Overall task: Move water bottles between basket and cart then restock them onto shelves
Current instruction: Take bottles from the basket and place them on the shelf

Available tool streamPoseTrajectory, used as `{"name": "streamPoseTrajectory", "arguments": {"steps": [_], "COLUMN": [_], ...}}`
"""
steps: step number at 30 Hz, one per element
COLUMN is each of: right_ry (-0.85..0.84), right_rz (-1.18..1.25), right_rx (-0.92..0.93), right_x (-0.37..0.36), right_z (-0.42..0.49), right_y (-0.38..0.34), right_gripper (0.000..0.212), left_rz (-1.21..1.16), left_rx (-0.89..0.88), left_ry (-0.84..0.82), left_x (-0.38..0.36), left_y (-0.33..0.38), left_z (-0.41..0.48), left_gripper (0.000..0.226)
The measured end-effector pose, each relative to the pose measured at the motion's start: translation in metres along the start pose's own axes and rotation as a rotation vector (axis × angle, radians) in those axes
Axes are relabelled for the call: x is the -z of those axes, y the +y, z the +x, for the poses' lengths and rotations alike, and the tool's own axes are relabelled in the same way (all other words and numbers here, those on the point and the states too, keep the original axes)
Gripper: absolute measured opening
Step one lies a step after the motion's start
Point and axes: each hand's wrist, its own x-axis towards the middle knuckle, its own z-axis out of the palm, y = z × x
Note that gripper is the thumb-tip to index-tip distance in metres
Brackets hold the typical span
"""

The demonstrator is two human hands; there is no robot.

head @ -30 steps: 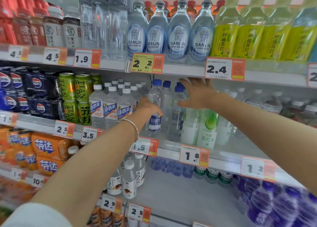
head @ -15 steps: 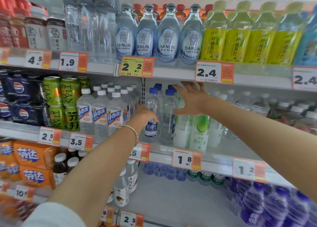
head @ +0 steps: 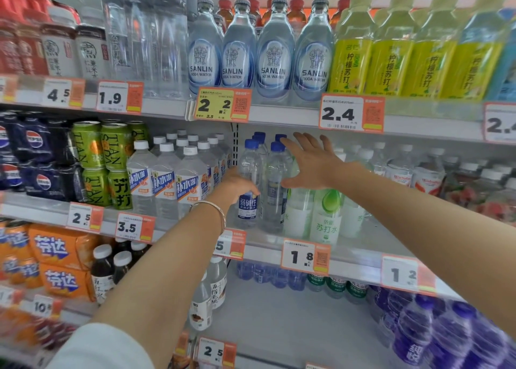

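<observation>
Head view: left hand (head: 237, 183) grips a clear, blue-capped water bottle (head: 248, 163); right hand (head: 312, 165) spread open beside it.

Water bottle A (head: 249, 164): clear, blue cap, dark-blue label, upright; left hand (head: 236, 183) fingers wrap its middle. Bottle B (head: 273, 178): same type, upright, just beside A; cap beside right hand (head: 312, 164) forefinger.

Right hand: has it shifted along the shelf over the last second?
No. The right hand still hovers below and left of the 2.4 price tag, beside the blue-capped bottles.
</observation>
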Motion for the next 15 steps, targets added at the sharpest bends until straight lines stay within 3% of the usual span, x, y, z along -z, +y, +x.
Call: {"name": "streamPoseTrajectory", "arguments": {"steps": [5,9,15], "right_ry": [0.005,0.039,0.080], "right_rz": [0.021,0.060,0.143], "right_rx": [0.006,0.036,0.126], "right_x": [0.002,0.005,-0.002], "right_z": [-0.007,-0.015,-0.044], "right_y": [-0.006,-0.016,-0.044], "right_gripper": [0.102,0.102,0.097], "left_rz": [0.086,0.281,0.353], "left_rx": [-0.004,-0.006,-0.010], "left_ry": [0.072,0.219,0.365], "left_x": [-0.006,0.002,0.012], "left_y": [-0.001,0.015,0.010], "left_z": [-0.008,-0.043,-0.088], "left_gripper": [0.122,0.093,0.050]}}
